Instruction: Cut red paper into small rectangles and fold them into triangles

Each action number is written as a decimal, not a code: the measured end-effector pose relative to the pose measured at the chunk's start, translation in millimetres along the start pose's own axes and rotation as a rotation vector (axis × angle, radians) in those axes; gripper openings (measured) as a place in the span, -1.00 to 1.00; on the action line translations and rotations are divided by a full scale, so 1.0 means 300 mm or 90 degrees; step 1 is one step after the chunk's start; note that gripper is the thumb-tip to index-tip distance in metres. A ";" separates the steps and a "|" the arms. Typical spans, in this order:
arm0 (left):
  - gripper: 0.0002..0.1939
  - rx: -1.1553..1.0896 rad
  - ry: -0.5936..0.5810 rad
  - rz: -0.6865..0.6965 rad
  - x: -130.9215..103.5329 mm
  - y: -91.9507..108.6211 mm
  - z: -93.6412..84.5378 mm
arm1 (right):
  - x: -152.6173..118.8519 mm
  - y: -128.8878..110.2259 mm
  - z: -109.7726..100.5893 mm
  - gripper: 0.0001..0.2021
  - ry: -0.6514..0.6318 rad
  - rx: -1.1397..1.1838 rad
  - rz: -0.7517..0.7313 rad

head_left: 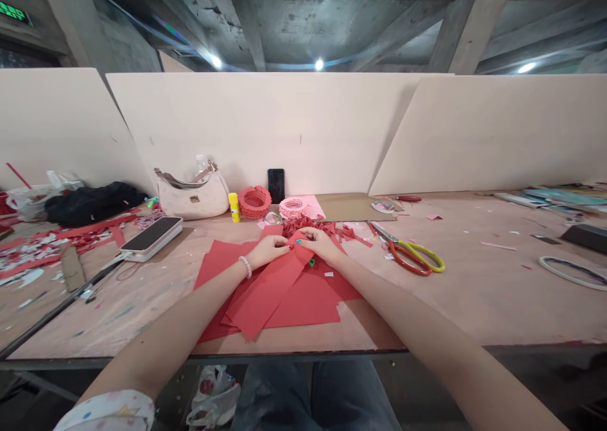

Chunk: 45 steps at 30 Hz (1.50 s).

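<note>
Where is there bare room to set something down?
The broadest patch of table is right of the scissors, up to the pale hoop, with a few stray scraps. A smaller one lies between the white device and the red sheets. Crowded: the middle, around the left hand and right hand, with red strips just beyond, and the far left, under cuttings.

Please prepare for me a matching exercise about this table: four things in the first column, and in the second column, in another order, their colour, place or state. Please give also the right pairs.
Things
1. red paper strip
2. scissors
3. glue stick
4. handbag

Descriptions
A. yellow, standing upright
B. pale, to the left of item 3
C. held by the left hand and the right hand
D. one handle red, the other yellow

Right pairs: 1-C, 2-D, 3-A, 4-B
</note>
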<state>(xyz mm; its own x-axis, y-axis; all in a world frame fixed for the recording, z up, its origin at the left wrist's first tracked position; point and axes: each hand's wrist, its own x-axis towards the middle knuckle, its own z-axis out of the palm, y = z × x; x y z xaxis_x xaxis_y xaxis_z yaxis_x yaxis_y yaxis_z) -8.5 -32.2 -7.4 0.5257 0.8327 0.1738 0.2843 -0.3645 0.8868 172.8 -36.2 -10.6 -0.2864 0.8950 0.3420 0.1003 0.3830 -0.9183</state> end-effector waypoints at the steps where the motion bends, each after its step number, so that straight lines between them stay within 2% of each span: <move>1: -0.72 0.008 0.000 -0.002 -0.001 0.000 -0.002 | 0.001 0.005 -0.002 -0.79 0.006 0.005 0.002; 15: -0.65 0.064 0.017 -0.014 -0.006 0.016 -0.001 | 0.006 0.022 -0.007 -0.76 0.032 0.044 0.014; 24: -0.66 0.078 0.040 -0.008 0.004 -0.001 0.005 | 0.003 0.019 -0.003 -0.78 0.035 0.047 0.026; 36: -0.71 0.104 0.016 0.023 -0.005 0.006 0.011 | -0.004 -0.013 -0.020 -0.80 0.023 0.046 0.124; 45: -0.74 0.108 0.031 0.026 -0.001 0.008 0.014 | -0.005 -0.015 -0.015 -0.85 0.040 0.056 0.131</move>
<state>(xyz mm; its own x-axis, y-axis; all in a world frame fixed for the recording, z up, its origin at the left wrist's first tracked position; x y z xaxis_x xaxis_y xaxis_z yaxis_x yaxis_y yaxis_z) -4.7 -34.9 -6.9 0.5010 0.8337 0.2325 0.3971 -0.4601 0.7941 177.0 -38.3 -6.0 -0.2089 0.9656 0.1550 0.0665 0.1722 -0.9828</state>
